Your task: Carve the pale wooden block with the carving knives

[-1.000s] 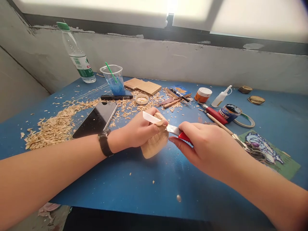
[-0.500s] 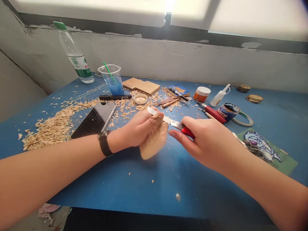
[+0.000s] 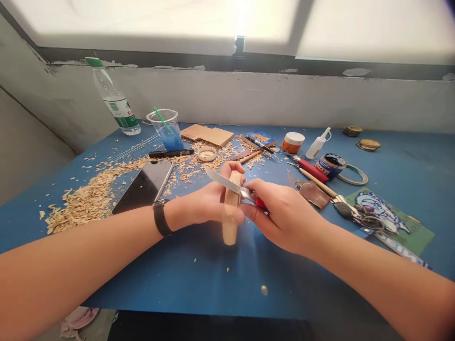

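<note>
My left hand (image 3: 212,201), with a dark band on its wrist, is closed around a pale piece of wood (image 3: 230,232) above the near middle of the table. The wood stands narrow side toward me, and its lower end sticks out below my thumb. In my right hand (image 3: 280,208) is a red-handled knife (image 3: 227,182), gripped by its handle. The blade lies across the upper part of the wood and points up to the left. My right thumb is close to the wood; whether it touches is unclear.
Wood shavings (image 3: 80,203) are heaped at the left beside a phone (image 3: 144,187). Behind stand a water bottle (image 3: 119,106) and a plastic cup (image 3: 168,132) of blue liquid. To the right are an orange jar (image 3: 292,143), a glue bottle (image 3: 317,144), a paint pot (image 3: 331,165) and keys (image 3: 344,210).
The wood has turned from its broad face to its narrow side. My right hand and the knife have moved slightly left, and the blade now crosses the wood. The camera view has shifted slightly.
</note>
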Tool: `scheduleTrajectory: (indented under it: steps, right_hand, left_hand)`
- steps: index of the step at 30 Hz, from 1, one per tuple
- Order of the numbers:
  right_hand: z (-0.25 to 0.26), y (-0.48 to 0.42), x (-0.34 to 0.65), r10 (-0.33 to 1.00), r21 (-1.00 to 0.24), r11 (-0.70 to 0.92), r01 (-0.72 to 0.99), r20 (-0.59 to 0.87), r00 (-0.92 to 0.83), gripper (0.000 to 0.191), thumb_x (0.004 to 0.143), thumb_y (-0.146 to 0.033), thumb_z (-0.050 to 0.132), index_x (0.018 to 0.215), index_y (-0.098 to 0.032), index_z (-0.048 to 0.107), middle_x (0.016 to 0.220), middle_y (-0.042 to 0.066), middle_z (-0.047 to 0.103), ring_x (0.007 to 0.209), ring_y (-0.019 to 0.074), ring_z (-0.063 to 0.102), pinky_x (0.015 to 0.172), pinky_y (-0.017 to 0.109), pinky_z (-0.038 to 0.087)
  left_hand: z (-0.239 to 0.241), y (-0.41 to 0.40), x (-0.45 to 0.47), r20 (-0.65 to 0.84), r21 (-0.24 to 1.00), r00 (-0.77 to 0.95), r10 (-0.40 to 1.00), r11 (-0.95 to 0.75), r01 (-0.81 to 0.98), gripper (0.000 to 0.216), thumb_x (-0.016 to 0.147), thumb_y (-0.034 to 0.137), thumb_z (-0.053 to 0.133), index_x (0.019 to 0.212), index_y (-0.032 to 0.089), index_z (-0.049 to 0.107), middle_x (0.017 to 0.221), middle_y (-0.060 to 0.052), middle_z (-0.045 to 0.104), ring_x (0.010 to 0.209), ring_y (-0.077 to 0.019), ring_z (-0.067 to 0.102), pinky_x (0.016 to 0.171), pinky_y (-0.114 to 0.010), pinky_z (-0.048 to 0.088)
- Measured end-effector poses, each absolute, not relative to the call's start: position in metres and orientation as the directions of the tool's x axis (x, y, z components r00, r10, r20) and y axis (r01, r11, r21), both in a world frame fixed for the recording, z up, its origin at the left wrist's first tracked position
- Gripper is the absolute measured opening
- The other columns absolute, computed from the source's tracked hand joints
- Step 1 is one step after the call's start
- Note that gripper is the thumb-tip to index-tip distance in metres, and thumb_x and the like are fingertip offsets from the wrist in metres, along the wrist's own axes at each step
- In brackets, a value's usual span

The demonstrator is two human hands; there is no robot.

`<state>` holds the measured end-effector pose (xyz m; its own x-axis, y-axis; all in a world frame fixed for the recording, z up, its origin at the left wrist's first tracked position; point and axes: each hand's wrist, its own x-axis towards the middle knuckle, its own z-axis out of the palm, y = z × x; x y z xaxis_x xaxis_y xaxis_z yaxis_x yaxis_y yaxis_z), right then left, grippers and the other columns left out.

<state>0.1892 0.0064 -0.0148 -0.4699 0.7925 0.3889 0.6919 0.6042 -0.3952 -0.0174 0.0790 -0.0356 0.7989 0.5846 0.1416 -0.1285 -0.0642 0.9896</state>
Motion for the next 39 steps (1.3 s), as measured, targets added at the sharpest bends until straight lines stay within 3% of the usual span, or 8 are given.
scheduleTrajectory:
  steps: [6, 11, 16, 19, 26, 31, 35, 39]
  right_hand:
    - [-0.015, 0.008, 0.189, 0.808, -0.404, 0.589, 0.699, 0.274, -0.523, 0.023, 0.105, -0.043, 0.064, 0.102, -0.021, 0.061, 0.089, 0.005, 0.070, 0.071, 0.0173, 0.057, 0.064, 0.029, 0.034]
    - [-0.008, 0.014, 0.193, 0.793, -0.515, 0.593, 0.619, 0.242, -0.559, 0.029, 0.105, -0.045, 0.065, 0.089, -0.023, 0.056, 0.077, 0.000, 0.063, 0.067, 0.0148, 0.051, 0.064, 0.029, 0.031]
    - [-0.008, 0.025, 0.202, 0.847, -0.562, 0.530, 0.635, 0.318, -0.426, 0.045, 0.105, -0.049, 0.061, 0.076, -0.026, 0.035, 0.064, -0.007, 0.045, 0.060, 0.0118, 0.035, 0.060, 0.030, 0.025]
    - [-0.008, 0.030, 0.206, 0.894, -0.594, 0.448, 0.668, 0.304, -0.329, 0.042, 0.106, -0.048, 0.057, 0.078, -0.026, 0.036, 0.064, -0.007, 0.042, 0.060, 0.0121, 0.034, 0.060, 0.030, 0.025]
    - [-0.006, 0.036, 0.209, 0.926, -0.641, 0.377, 0.669, 0.259, -0.274, 0.032, 0.106, -0.046, 0.056, 0.084, -0.024, 0.048, 0.066, -0.006, 0.045, 0.062, 0.0129, 0.037, 0.060, 0.030, 0.028]
    - [-0.004, 0.039, 0.215, 0.913, -0.606, 0.409, 0.682, 0.255, -0.320, 0.036, 0.109, -0.046, 0.050, 0.080, -0.024, 0.046, 0.070, -0.003, 0.047, 0.065, 0.0140, 0.040, 0.061, 0.031, 0.029]
    - [-0.003, 0.035, 0.215, 0.858, -0.455, 0.513, 0.728, 0.261, -0.442, 0.034, 0.108, -0.040, 0.049, 0.079, -0.024, 0.043, 0.074, -0.001, 0.052, 0.068, 0.0154, 0.044, 0.065, 0.031, 0.031]
    - [-0.006, 0.029, 0.213, 0.835, -0.308, 0.551, 0.776, 0.208, -0.510, 0.016, 0.102, -0.029, 0.052, 0.087, -0.024, 0.047, 0.086, 0.003, 0.062, 0.074, 0.0177, 0.051, 0.065, 0.030, 0.030]
  left_hand:
    - [-0.016, 0.088, -0.033, 0.125, 0.923, 0.910, 0.395, -0.383, 0.040, 0.086, 0.054, 0.065, 0.101, 0.119, 0.028, 0.060, 0.099, -0.003, 0.064, 0.114, -0.0320, 0.065, 0.105, -0.053, 0.056]
    - [-0.013, 0.086, -0.039, 0.144, 0.833, 0.909, 0.391, -0.544, 0.102, 0.087, 0.047, 0.059, 0.103, 0.121, 0.029, 0.068, 0.100, -0.006, 0.063, 0.135, -0.0395, 0.058, 0.113, -0.054, 0.058]
    - [-0.025, 0.077, -0.038, 0.279, 0.839, 0.768, 0.577, -0.535, 0.097, 0.104, 0.057, 0.053, 0.101, 0.144, 0.029, 0.050, 0.103, -0.004, 0.062, 0.105, -0.0303, 0.069, 0.091, -0.046, 0.063]
    - [-0.030, 0.076, -0.038, 0.278, 0.832, 0.673, 0.686, -0.522, 0.188, 0.101, 0.068, 0.048, 0.097, 0.150, 0.030, 0.041, 0.104, -0.003, 0.062, 0.092, -0.0232, 0.066, 0.081, -0.039, 0.061]
    - [-0.029, 0.077, -0.037, 0.279, 0.721, 0.508, 0.815, -0.528, 0.450, 0.100, 0.067, 0.056, 0.095, 0.150, 0.029, 0.047, 0.143, -0.013, 0.053, 0.127, -0.0341, 0.059, 0.107, -0.051, 0.055]
    - [-0.030, 0.078, -0.033, 0.308, 0.737, 0.553, 0.774, -0.562, 0.375, 0.094, 0.069, 0.050, 0.094, 0.147, 0.027, 0.048, 0.142, -0.014, 0.054, 0.130, -0.0351, 0.058, 0.112, -0.053, 0.052]
    - [-0.035, 0.085, -0.030, 0.356, 0.791, 0.616, 0.702, -0.578, 0.202, 0.093, 0.070, 0.048, 0.093, 0.149, 0.028, 0.047, 0.133, -0.012, 0.060, 0.125, -0.0330, 0.062, 0.108, -0.049, 0.055]
    - [-0.039, 0.089, -0.025, 0.373, 0.813, 0.663, 0.649, -0.573, 0.104, 0.100, 0.066, 0.055, 0.096, 0.150, 0.030, 0.049, 0.127, -0.012, 0.063, 0.125, -0.0339, 0.064, 0.105, -0.049, 0.057]
